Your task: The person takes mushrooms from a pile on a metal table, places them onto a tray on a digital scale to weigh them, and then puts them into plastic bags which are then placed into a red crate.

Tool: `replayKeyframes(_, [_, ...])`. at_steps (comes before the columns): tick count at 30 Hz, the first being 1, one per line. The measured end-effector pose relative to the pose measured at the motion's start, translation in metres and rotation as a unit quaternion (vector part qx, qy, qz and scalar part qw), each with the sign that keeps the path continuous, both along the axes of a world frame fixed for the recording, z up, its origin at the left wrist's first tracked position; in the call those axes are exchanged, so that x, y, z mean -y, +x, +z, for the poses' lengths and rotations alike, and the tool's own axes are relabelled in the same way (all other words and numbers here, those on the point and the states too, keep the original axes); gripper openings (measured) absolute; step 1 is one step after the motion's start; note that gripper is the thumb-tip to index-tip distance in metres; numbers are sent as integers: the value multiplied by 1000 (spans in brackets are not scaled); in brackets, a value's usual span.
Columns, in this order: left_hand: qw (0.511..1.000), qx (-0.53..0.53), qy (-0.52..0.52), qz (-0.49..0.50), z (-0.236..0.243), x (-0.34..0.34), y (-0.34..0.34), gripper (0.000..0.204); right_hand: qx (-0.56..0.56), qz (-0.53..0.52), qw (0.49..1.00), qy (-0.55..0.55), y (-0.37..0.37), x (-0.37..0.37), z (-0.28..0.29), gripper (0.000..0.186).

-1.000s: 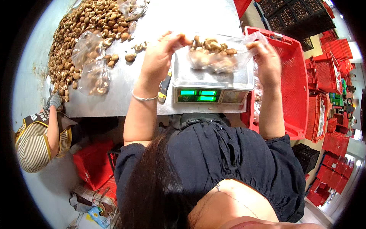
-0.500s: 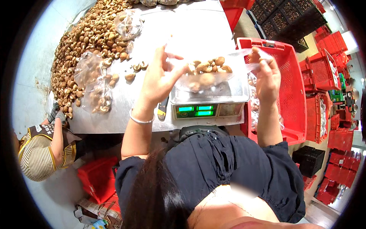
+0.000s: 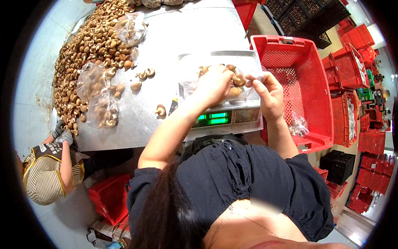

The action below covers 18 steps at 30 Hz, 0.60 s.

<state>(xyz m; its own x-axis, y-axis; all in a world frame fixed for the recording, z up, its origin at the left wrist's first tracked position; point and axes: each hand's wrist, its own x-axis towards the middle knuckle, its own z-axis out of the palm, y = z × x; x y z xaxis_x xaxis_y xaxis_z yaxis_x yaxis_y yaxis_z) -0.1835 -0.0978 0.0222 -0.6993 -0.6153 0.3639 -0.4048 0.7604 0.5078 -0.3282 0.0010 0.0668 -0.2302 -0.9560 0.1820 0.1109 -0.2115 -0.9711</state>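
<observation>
A clear plastic bag (image 3: 188, 85) of brown mushrooms (image 3: 235, 91) lies on the metal pan of a digital scale (image 3: 248, 115). My left hand (image 3: 213, 85) is over the bag's contents, its bent fingers close together among the mushrooms; what they hold, if anything, is hidden. At the bag's right side, my right hand (image 3: 270, 94) pinches the plastic between thumb and fingers. A single mushroom (image 3: 161, 110) rests on the table left of the scale, beside my left forearm. That forearm mostly covers a yellow and black tool (image 3: 174, 104).
A big mushroom heap (image 3: 93, 45) covers the table's far left, with filled bags (image 3: 102, 110) before it. Several loose mushrooms (image 3: 143, 75) lie nearby. Right of the scale stands a red crate (image 3: 309, 91) holding bagged mushrooms. A gloved co-worker (image 3: 54, 166) is at the left.
The bag has come down from between my raised hands onto the scale. My left hand has moved right, onto its mushrooms. A mushroom now lies on the table left of the scale.
</observation>
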Motion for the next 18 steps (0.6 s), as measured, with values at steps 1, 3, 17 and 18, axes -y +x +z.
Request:
replayKeyframes(1, [998, 8, -43, 35, -21, 7, -6, 23, -9, 7, 1000, 5, -1, 0, -1, 14])
replayKeyframes(3, [993, 28, -91, 69, -38, 16, -15, 29, -28, 18, 999, 14, -4, -4, -2, 13])
replayKeyframes(17, [959, -266, -83, 56, 35, -3, 49, 42, -103, -100, 990, 8, -39, -7, -1, 25])
replayKeyframes(18, [946, -288, -68, 132, 31, 0, 72, 41, -77, -109, 991, 2, -46, -10, -3, 25])
